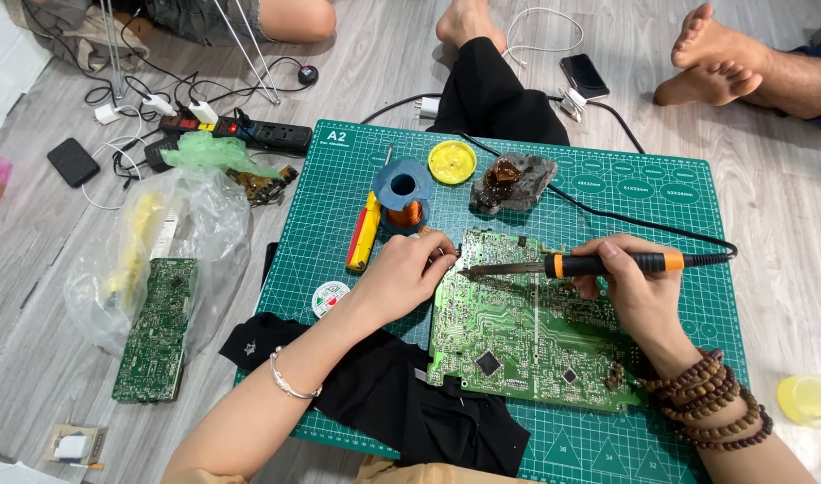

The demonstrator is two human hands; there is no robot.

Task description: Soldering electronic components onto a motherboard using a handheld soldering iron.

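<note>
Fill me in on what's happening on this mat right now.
A person sits on the floor over a green cutting mat. Their right hand holds an orange-and-black soldering iron, its tip at the upper left edge of a large green circuit board. Their left hand rests at that same edge, fingers pinched near the tip. A spool of copper wire, a round yellow tin and black cloth lie around.

Soldering iron point(598, 264) in right hand point(639, 296), left hand point(406, 273) on circuit board point(527, 332).
</note>
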